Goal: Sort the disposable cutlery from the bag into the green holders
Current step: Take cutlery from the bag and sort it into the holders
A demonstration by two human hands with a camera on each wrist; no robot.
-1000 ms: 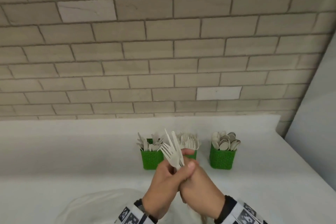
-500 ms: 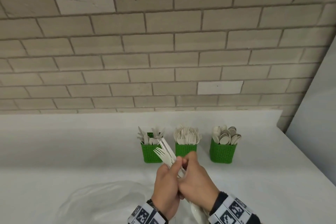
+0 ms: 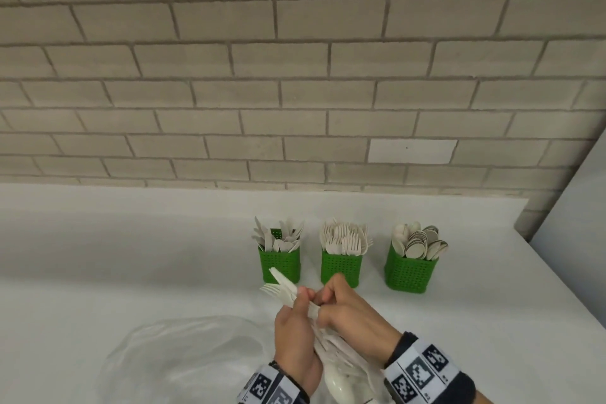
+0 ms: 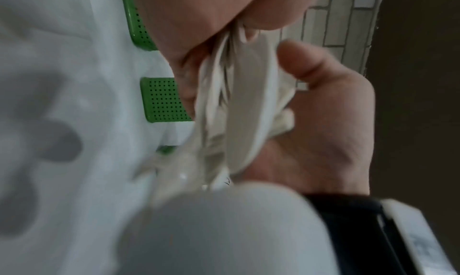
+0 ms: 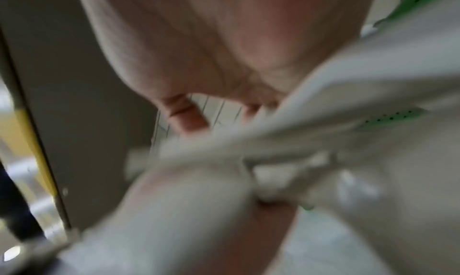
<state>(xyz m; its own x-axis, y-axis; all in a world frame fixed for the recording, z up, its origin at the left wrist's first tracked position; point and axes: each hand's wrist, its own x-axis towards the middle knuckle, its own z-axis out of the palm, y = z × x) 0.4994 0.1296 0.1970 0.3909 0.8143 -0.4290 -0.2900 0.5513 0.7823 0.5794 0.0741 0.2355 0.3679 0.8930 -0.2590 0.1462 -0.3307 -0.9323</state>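
A bundle of white disposable cutlery (image 3: 284, 292) is held between both hands, with a fork and a knife tip sticking out to the upper left. My left hand (image 3: 296, 333) grips the bundle (image 4: 239, 110) from the left, and my right hand (image 3: 351, 315) grips it (image 5: 286, 141) from the right. Three green holders stand in a row behind: the left holder (image 3: 279, 264) has knives, the middle holder (image 3: 341, 267) forks, the right holder (image 3: 408, 274) spoons. The clear plastic bag (image 3: 183, 357) lies on the counter at the lower left.
The white counter (image 3: 98, 256) runs back to a tiled brick wall (image 3: 295, 75). A grey panel (image 3: 570, 223) closes off the right end of the counter. More white cutlery (image 3: 337, 380) shows below my wrists, near the bag's mouth.
The hands and the bundle have dropped lower and nearer to me, away from the holders. The cutlery tips now lean to the left instead of pointing up.
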